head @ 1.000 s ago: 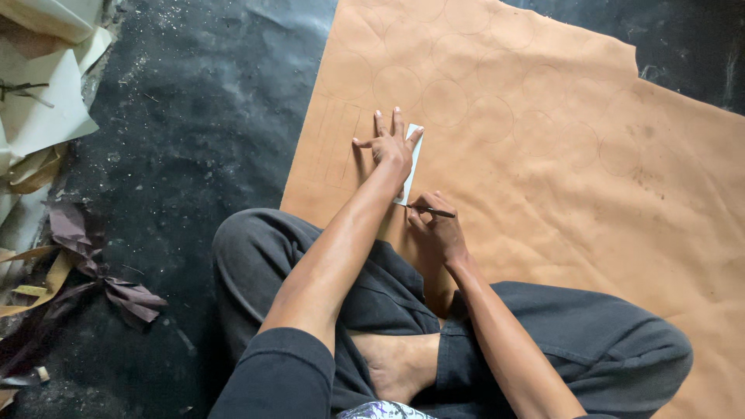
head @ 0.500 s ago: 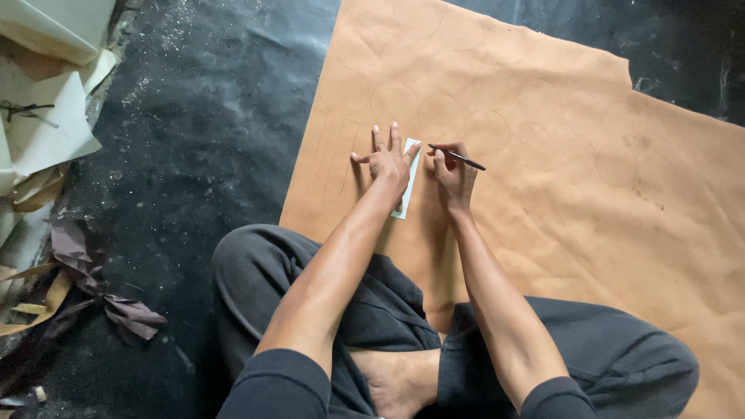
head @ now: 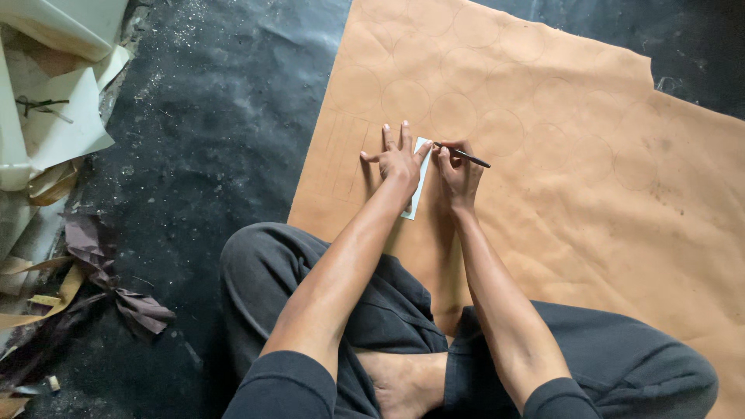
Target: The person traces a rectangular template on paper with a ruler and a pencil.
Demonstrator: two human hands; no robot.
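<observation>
A large tan sheet of leather-like material (head: 559,194), marked with faint traced circles and a few straight lines, lies spread on the dark, dusty floor (head: 209,140). A person sits cross-legged at its near edge in dark grey trousers, one bare foot showing between the knees.

The left hand (head: 400,159) lies flat on the sheet, palm down, fingers straight and slightly fanned, thumb out to the side. It presses on a narrow white rectangular strip (head: 417,180), which rests on the sheet near its left part, running lengthwise away from the person. The left forearm stretches straight forward from the knee.

The right hand (head: 459,172) sits just right of the strip, fingers curled closed around a thin dark pencil (head: 464,155). The pencil's tip touches the sheet at the strip's far right corner, while its other end slants away to the right. The right wrist bends slightly, with the forearm reaching forward.

Off the sheet to the left, pale scraps (head: 54,116) and dark brown offcuts (head: 109,271) lie heaped on the floor.
</observation>
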